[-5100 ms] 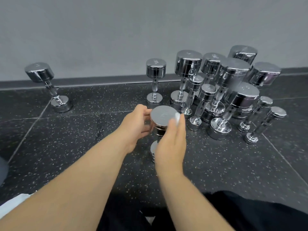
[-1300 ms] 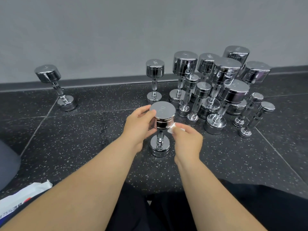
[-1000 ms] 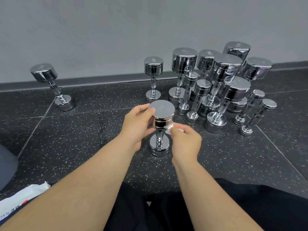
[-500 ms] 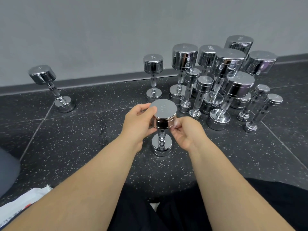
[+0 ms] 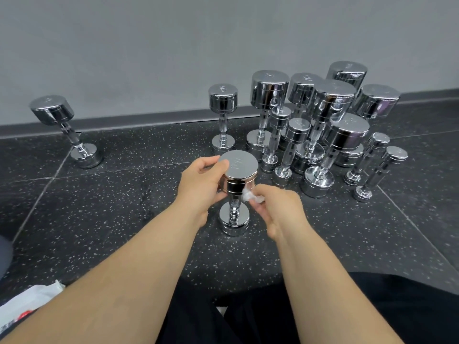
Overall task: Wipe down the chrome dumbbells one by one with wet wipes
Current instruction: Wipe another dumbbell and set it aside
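A chrome dumbbell (image 5: 237,167) stands upright on the dark speckled floor in front of me. My left hand (image 5: 200,184) grips the left side of its upper head. My right hand (image 5: 278,207) pinches a crumpled white wet wipe (image 5: 249,196) against the lower right edge of that head, beside the knurled handle. Behind it, to the right, several more chrome dumbbells (image 5: 320,125) of different sizes stand bunched together. One chrome dumbbell (image 5: 222,117) stands alone just left of the bunch.
A lone dumbbell (image 5: 65,131) leans at the far left near the grey wall and skirting. A white wipes packet (image 5: 27,302) lies at the bottom left by my knee. My dark trousers (image 5: 372,311) fill the bottom edge.
My right hand has slid down from the side of the dumbbell's upper head to its lower edge, and the wipe shows again. My left hand keeps its grip.
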`<state>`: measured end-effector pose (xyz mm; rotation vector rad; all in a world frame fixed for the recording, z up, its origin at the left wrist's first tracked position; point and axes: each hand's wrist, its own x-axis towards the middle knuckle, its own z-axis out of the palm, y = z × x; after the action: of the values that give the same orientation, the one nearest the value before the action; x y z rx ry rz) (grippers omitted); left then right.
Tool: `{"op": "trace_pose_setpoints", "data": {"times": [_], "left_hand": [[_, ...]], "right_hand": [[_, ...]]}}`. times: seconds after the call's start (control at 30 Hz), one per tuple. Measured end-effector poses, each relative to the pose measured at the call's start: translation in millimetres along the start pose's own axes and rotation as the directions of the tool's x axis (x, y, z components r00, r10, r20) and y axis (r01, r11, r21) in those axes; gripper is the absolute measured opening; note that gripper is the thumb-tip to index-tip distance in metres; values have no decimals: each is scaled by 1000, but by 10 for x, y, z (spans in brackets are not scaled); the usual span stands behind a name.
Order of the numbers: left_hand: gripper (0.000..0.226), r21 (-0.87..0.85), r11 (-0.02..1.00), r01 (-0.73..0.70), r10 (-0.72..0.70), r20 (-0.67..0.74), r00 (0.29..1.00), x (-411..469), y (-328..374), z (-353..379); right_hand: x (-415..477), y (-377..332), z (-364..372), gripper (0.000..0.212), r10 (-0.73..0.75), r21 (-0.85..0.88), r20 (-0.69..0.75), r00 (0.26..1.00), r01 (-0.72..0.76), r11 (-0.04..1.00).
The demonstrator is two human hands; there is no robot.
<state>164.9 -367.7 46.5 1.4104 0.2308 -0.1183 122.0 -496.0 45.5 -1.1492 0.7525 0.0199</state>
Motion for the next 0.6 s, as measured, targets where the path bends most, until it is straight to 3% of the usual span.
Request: {"op": "trace_pose_setpoints", "data": {"times": [0.07, 0.13, 0.2, 0.3, 0.47, 0.53, 0.6], "left_hand": [[11, -2, 1000, 0, 0, 3, 1000, -7, 1, -3], [11, 5, 1000, -6, 6, 9, 1000, -18, 1, -10], [10, 4, 1000, -11, 11, 0, 1000, -19, 1, -6], [9, 0, 1000, -9, 9, -14, 1000, -7, 1, 17], [10, 6, 999, -33, 33, -12, 999, -12, -5, 27], [8, 16, 999, -35, 35, -11, 999, -8, -15, 19], [7, 15, 999, -37, 37, -12, 999, 19, -12, 25]], "right_hand": [[53, -75, 33, 13, -192, -17, -67, 979, 191, 981], [70, -149, 114, 14, -317, -43, -46, 947, 316, 948], [100, -99, 168, 12, -319, -79, -48, 947, 314, 946], [136, 137, 207, 20, -192, -68, -57, 980, 188, 980], [142, -56, 380, 22, -237, 72, 74, 969, 232, 970], [124, -144, 428, 21, -364, 76, 37, 931, 361, 930], [36, -91, 443, 25, -522, -46, -17, 853, 521, 852]]}}
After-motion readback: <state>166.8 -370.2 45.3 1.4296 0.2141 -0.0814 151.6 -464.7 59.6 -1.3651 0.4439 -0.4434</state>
